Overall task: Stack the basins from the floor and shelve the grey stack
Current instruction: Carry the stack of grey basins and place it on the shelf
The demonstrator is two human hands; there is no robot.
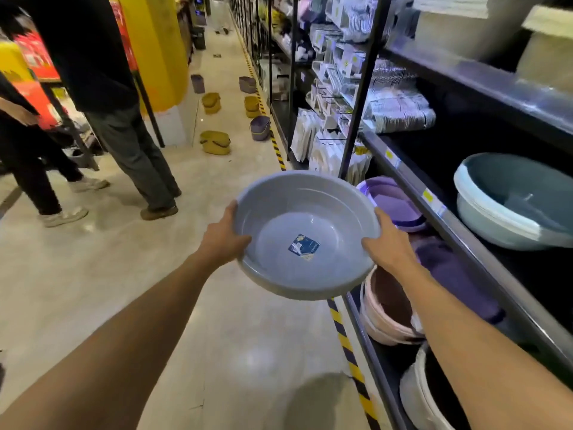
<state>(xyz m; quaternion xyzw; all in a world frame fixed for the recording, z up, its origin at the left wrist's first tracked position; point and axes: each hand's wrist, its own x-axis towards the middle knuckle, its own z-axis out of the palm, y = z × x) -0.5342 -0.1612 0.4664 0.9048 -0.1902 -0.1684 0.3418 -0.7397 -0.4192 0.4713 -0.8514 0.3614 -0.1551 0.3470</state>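
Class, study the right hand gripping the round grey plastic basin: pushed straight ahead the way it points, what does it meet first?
Probably the purple plastic basins on the low dark shelf, just beyond the right hand holding the grey basin; depth is unclear.

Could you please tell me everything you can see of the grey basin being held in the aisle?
The grey basin is round, shallow and smooth, apparently plastic, with a rolled rim and a flat bottom bearing a blue and white sticker. It is empty, tilted slightly towards the camera, and held in the air above the floor beside the shelving. The left hand grips its left rim and the right hand its right rim. Whether more basins are nested beneath it cannot be told.
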